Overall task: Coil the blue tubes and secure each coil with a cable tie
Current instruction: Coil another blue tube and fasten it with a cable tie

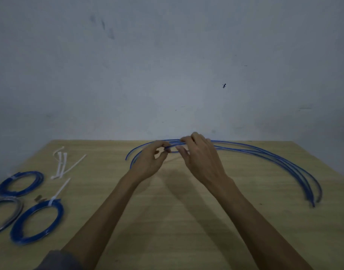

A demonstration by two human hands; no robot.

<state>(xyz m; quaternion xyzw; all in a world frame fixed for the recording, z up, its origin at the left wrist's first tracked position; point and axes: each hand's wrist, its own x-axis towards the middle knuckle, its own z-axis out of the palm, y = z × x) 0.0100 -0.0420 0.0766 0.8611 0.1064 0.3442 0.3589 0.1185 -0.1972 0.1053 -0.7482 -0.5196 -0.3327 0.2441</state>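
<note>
Several blue tubes (264, 151) between both grips

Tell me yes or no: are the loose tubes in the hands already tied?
No: the loose tubes lie uncoiled across the table, with no tie on them.

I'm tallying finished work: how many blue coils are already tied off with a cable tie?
2, both at the table's left: the far blue coil near the left edge and the near blue coil closer to the person. A greyish coil is cut off by the frame; no tie shows on it.

Loose blue tubes (264, 152) arcing across table's far right
</note>
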